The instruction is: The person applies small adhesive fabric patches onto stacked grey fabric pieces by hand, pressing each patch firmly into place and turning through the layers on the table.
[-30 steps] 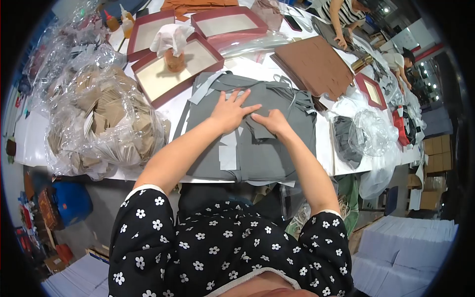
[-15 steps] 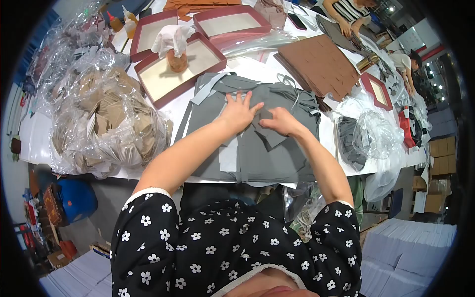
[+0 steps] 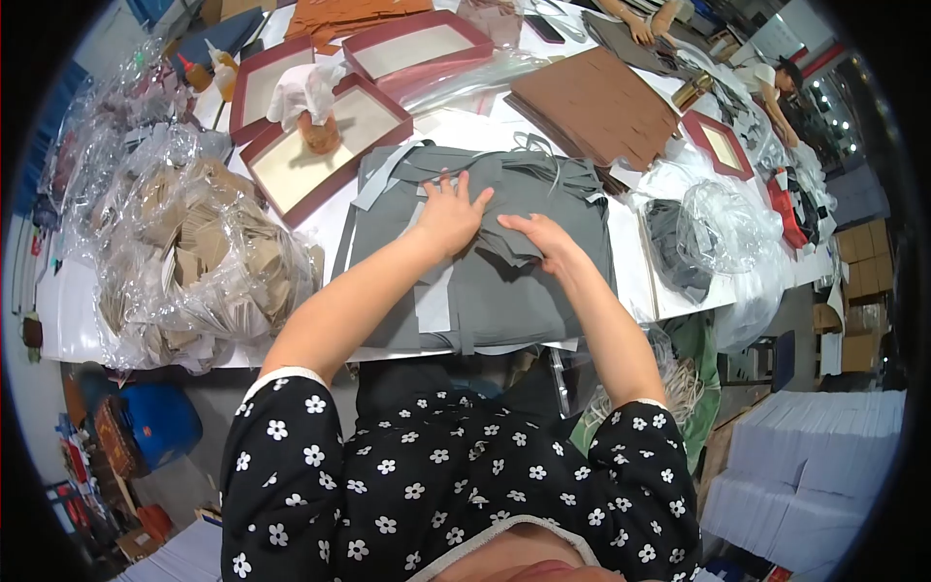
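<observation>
Grey flat sheets, fabric or leather-like, form a broad stack (image 3: pixel 524 306) on the table in front of me. My left hand (image 3: pixel 449 219) lies on top with its fingers spread, pressing the grey pieces. Just right of it, my right hand (image 3: pixel 545 241) grips the edge of a loose grey sheet (image 3: pixel 499 242), thumb on top, its other fingers partly hidden. Pale grey strips (image 3: pixel 434 306) lie along the stack's left side. Thin grey strips (image 3: pixel 572 173) bunch at its far right corner.
Red-rimmed boxes (image 3: pixel 388 121) stand at the back left, one holding a cloth-topped jar (image 3: pixel 318 131). Plastic-wrapped beige pieces (image 3: pixel 199 252) are at left. Brown sheets (image 3: pixel 596 102) are stacked at back right, near a plastic-wrapped bundle (image 3: pixel 693 242). Another person's hands (image 3: pixel 645 27) work at the far side.
My right hand has opened out from a tighter pinch, and the loose grey sheet under it has bent upward toward my left hand. The whole view has shifted slightly.
</observation>
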### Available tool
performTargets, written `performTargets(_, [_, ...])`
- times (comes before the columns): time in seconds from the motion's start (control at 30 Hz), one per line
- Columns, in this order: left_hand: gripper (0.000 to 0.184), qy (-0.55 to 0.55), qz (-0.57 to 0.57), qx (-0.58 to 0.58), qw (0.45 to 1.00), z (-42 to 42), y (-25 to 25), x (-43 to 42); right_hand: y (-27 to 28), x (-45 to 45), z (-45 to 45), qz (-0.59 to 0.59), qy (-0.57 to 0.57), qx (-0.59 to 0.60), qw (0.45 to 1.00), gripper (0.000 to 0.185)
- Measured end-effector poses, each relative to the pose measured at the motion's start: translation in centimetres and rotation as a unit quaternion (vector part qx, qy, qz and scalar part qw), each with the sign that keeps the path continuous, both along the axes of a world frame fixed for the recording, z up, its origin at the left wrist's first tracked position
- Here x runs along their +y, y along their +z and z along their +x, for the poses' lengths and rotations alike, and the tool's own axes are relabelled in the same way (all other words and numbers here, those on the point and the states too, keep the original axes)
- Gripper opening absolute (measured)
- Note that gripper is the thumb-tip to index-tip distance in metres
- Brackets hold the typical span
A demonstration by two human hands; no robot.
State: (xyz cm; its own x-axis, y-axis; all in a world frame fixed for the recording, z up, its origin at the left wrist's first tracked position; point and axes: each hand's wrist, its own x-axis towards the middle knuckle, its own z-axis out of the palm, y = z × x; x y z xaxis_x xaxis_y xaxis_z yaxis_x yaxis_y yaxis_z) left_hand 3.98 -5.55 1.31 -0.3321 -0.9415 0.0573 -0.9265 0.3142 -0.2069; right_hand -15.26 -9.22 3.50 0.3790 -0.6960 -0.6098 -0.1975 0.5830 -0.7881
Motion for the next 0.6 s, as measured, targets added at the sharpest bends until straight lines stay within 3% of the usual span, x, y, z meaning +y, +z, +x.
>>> performTargets(0.07, [0.057, -0.001, -0.037, -0.016, 0.999, -0.2, -1.2, -0.4, 2.5, 2.2, 1.5, -0.044, -0.053, 0.064, 0.996, 0.049])
performTargets(0.13, [0.057, -0.001, -0.029, -0.014, 0.999, -0.3, -1.4, -0.4, 1.9, 2.8, 1.7, -0.061, -0.059, 0.054, 0.995, 0.049])
performTargets(0.2, [0.056, -0.004, -0.028, -0.018, 0.999, -0.1, -1.2, -0.3, -2.4, 2.1, 1.4, -0.053, -0.019, -0.033, 0.998, 0.049])
performTargets(0.23, [0.056, -0.006, -0.031, -0.022, 0.999, -0.1, -1.1, -0.2, -1.0, 3.4, 1.8, -0.055, -0.021, -0.088, 0.994, 0.045])
performTargets(0.33, [0.056, 0.012, -0.032, -0.044, 0.998, -0.3, -0.9, -0.6, 2.8, 8.5, 3.0, -0.174, 0.021, 0.128, 0.976, 0.033])
performTargets(0.4, [0.058, 0.012, -0.028, -0.036, 0.999, -1.2, -1.5, 0.0, 1.2, 11.4, 2.5, -0.141, 0.074, -0.089, 0.983, 0.033])
performTargets(0.43, [0.060, 0.005, -0.033, -0.024, 0.999, -1.1, -1.4, 0.2, 1.4, 11.6, 1.8, -0.100, 0.021, -0.018, 0.995, 0.038])
performTargets(0.47, [0.061, 0.000, -0.046, -0.017, 0.999, -0.5, -0.7, -0.1, 1.8, 11.4, 0.7, -0.097, -0.044, -0.067, 0.992, 0.037])
performTargets(0.53, [0.060, -0.022, -0.038, 0.107, 0.993, 0.2, -1.4, 0.3, 2.9, 10.9, -2.1, -0.094, -0.170, -0.175, 0.965, 0.036])
performTargets(0.6, [0.060, -0.025, -0.005, 0.176, 0.984, 0.1, -0.5, 1.0, 3.0, 11.0, -4.6, -0.117, -0.193, -0.222, 0.949, 0.034])
